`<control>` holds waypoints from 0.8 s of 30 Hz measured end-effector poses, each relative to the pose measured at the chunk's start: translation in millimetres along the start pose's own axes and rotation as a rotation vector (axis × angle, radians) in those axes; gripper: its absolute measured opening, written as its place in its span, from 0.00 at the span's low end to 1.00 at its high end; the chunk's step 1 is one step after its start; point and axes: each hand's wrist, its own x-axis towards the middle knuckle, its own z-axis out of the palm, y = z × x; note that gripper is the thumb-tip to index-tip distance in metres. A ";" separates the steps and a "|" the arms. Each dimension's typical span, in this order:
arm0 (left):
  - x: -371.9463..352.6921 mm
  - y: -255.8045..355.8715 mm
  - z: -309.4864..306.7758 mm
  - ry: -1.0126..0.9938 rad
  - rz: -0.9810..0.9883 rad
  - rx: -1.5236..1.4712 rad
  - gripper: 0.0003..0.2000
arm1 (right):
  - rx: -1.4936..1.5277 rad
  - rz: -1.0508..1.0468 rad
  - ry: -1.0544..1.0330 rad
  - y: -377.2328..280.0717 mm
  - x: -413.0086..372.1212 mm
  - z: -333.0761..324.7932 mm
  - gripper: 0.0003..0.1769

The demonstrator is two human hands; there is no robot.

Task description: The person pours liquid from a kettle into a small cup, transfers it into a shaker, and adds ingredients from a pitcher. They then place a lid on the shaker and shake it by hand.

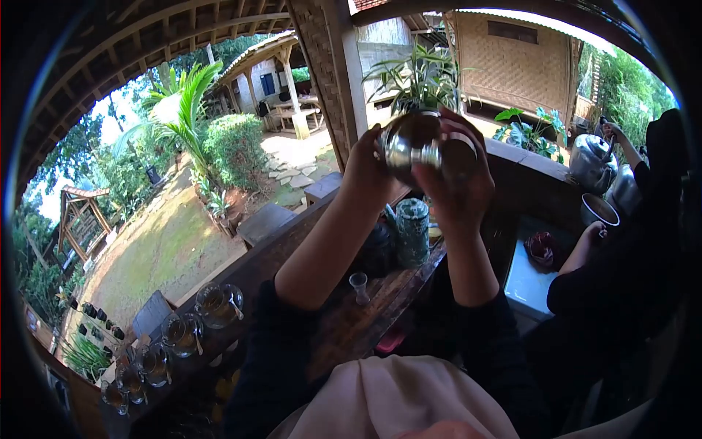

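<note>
Both hands are raised in front of me around a shiny silver metal vessel that looks like a cocktail shaker [417, 151]. It is tilted toward my view, and parts of it are hidden behind fingers. My left hand [364, 164] is closed on its left side. Against its right side, the fingers of my right hand [462, 183] wrap over the top and front. Below my hands, a green speckled enamel canister [413, 238] stands on the wooden counter [344, 333]. A small clear waisted glass [359, 289] is nearer to me.
Along the left ledge, several glass cups [218, 304] sit on saucers with spoons. At right, a person in dark clothing [614, 293] has one hand near a bowl [599, 210] and the other by a metal kettle [591, 162]. A pale blue surface [528, 282] bears a dark red item [540, 249].
</note>
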 end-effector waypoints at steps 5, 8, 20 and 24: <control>-9.9 42.5 34.8 0.029 -0.176 -0.708 0.23 | 0.228 -0.981 0.025 -40.4 18.2 7.3 0.36; 13.7 44.7 8.7 -0.381 -0.419 -1.103 0.22 | 0.042 -0.632 0.188 -18.3 -0.3 13.0 0.26; -8.7 67.9 36.4 0.118 -0.347 -0.903 0.20 | 0.114 -0.778 0.178 -53.4 0.6 25.5 0.25; 16.2 7.0 -17.6 0.048 -0.380 -0.915 0.19 | -0.093 -0.244 0.095 -5.2 -1.0 30.8 0.24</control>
